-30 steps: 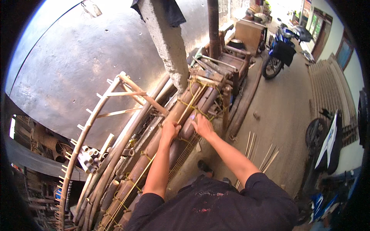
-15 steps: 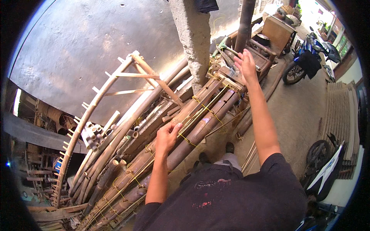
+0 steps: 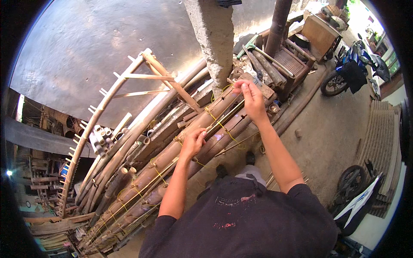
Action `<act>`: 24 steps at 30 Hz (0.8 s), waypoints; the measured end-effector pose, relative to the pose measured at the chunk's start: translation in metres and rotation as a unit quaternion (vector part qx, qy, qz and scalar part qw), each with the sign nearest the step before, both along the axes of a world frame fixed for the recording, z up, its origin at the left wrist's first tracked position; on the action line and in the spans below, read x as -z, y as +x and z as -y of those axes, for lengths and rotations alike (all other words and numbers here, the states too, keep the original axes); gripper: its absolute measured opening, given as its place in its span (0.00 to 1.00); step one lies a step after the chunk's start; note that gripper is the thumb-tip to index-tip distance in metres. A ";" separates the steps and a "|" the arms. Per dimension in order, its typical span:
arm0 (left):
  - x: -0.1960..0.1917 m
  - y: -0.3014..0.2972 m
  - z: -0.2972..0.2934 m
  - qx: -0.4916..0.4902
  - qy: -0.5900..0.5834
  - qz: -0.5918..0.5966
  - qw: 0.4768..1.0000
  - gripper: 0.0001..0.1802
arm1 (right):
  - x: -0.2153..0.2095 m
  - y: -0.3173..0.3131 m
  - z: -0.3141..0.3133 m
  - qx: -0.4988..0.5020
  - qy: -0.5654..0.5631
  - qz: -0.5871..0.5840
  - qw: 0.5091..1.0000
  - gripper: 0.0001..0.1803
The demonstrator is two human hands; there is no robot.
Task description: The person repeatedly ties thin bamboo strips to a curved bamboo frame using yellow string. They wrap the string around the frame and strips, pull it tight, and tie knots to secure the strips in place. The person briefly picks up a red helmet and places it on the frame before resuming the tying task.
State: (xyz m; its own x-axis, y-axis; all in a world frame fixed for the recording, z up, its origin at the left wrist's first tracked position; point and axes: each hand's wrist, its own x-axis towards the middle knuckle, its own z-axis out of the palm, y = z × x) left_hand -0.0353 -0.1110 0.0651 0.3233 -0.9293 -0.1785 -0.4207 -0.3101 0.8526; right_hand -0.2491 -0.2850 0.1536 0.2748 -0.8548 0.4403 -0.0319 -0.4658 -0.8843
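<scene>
Two long bamboo poles lie side by side in front of me, the far pole (image 3: pixel 170 148) and the darker near pole (image 3: pixel 215 146). Loops of yellow cord (image 3: pixel 160 174) cross them at intervals. Thin bamboo strips (image 3: pixel 221 120) run lengthwise between the poles. My left hand (image 3: pixel 193 144) is closed with its thumb and fingers on the strips, about midway along. Farther up, my right hand (image 3: pixel 254 101) is above the far end of the poles, thumb and fingertips pinched together. Whatever sits in that pinch is too small to make out.
A curved bamboo frame with pegs (image 3: pixel 98 103) leans against the grey wall at left, beside stacked bamboo tubes (image 3: pixel 101 139). A concrete post (image 3: pixel 211 43) rises behind the poles. A green-headed tool (image 3: pixel 247 46) lies near a wooden chair (image 3: pixel 292 62). A blue motorcycle (image 3: pixel 352 64) stands far right.
My right hand has come down and left from its raised, spread pose, and its fingers have drawn together. My left hand has shifted slightly right and up along the strips.
</scene>
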 end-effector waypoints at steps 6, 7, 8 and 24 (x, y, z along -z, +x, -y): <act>0.021 -0.003 0.025 0.019 -0.090 0.190 0.978 0.11 | 0.087 -0.041 -0.022 0.174 -0.066 -0.187 0.965 0.14; 0.033 -0.006 0.027 0.011 -0.103 0.161 0.981 0.11 | 0.095 -0.042 -0.037 0.088 0.041 -0.144 0.985 0.13; 0.034 -0.010 0.025 0.018 -0.074 0.166 0.983 0.11 | 0.107 -0.044 -0.055 0.009 0.153 -0.099 0.983 0.12; 0.069 -0.068 0.054 0.000 -0.167 0.247 0.954 0.11 | 0.022 0.117 -0.044 -0.413 0.003 -0.329 0.849 0.22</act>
State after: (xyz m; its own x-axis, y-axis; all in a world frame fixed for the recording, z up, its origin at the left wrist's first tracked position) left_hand -0.1038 -0.1654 -0.0042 0.2920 -0.9076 0.3016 -0.7974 -0.0569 0.6008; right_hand -0.1321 -0.2411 0.1314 0.9665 -0.2528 -0.0452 -0.1855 -0.5656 -0.8036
